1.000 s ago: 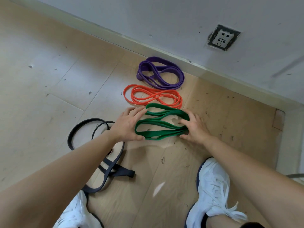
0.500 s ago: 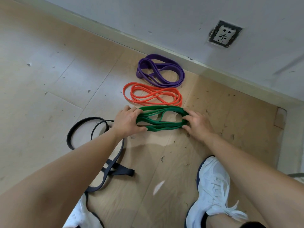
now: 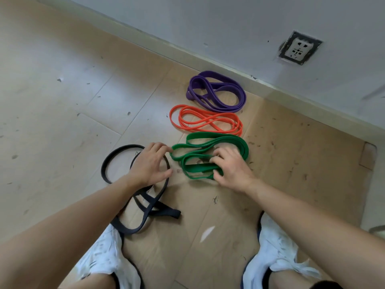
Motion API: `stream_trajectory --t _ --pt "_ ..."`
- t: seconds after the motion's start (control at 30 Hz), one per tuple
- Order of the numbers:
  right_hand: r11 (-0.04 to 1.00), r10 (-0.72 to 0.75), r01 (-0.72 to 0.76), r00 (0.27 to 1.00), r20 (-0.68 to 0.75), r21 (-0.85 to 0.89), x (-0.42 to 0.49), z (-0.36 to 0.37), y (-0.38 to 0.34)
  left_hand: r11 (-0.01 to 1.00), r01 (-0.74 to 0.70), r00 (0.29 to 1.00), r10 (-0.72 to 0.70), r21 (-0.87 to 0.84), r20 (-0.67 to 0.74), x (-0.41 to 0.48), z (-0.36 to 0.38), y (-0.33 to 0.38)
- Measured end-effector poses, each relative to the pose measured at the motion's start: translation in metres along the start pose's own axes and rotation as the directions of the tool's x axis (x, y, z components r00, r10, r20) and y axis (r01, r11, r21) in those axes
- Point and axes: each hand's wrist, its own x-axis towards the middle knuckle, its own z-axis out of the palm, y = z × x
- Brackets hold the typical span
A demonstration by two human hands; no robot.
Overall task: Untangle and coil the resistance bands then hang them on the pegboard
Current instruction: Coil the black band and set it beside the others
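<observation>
Left hand released green band, fingers loose over black band, right hand clutching green band

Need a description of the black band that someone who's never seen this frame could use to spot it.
Down and left of the wall socket, three coiled bands line up toward the person: purple band, orange band, green band. Left of the green band, partly under the left hand, lies the black band. It alone is dark and sprawled in loose, crossing loops.
</observation>
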Motion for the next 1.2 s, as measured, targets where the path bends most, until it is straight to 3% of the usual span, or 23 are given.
stream_trajectory --t 0.1,0.17,0.3,0.43,0.5,0.57,0.67,0.77,0.97,1.2 --pt "0.991 -0.097 0.089 0.993 0.073 0.103 0.004 0.021 -0.043 0.998 0.027 0.993 -0.034 0.059 0.117 -0.034 -0.01 -0.017" --pt "0.982 -0.095 0.053 0.968 0.23 0.18 0.004 0.033 -0.07 0.982 0.112 0.968 -0.142 0.155 0.205 -0.051 -0.013 -0.025" --pt "0.976 -0.104 -0.025 0.817 0.567 0.215 0.001 0.049 -0.117 0.903 0.364 0.867 -0.418 0.228 0.272 -0.07 -0.015 -0.035" --pt "0.988 -0.156 0.112 0.711 0.686 0.109 0.003 0.054 -0.143 0.903 0.411 0.8 -0.422 0.123 0.427 -0.087 -0.023 -0.042" --pt "0.985 -0.17 0.138 0.716 0.677 0.101 0.008 0.051 -0.151 0.922 0.38 0.83 -0.377 0.076 0.411 -0.092 -0.035 -0.039" --pt "0.987 -0.123 0.041 0.803 0.582 0.153 0.017 0.043 -0.157 0.943 0.333 0.878 -0.314 0.01 0.362 -0.09 -0.052 -0.032" --pt "0.944 0.035 -0.126 0.957 0.287 0.304 0.042 0.011 -0.165 0.961 0.273 0.924 -0.25 -0.041 0.29 -0.081 -0.088 -0.019" --pt "0.92 0.073 -0.097 0.994 0.076 0.38 0.069 -0.035 -0.172 0.984 0.176 0.946 -0.164 -0.016 0.279 -0.069 -0.129 0.001" --pt "0.901 -0.036 -0.049 0.982 0.188 0.43 0.093 -0.119 -0.186 0.99 0.1 0.978 -0.08 -0.095 0.193 -0.066 -0.229 0.041" --pt "0.861 -0.085 0.015 0.99 0.114 0.509 0.081 -0.223 -0.222 0.906 0.092 0.987 -0.139 -0.412 -0.085 -0.085 -0.332 0.076"
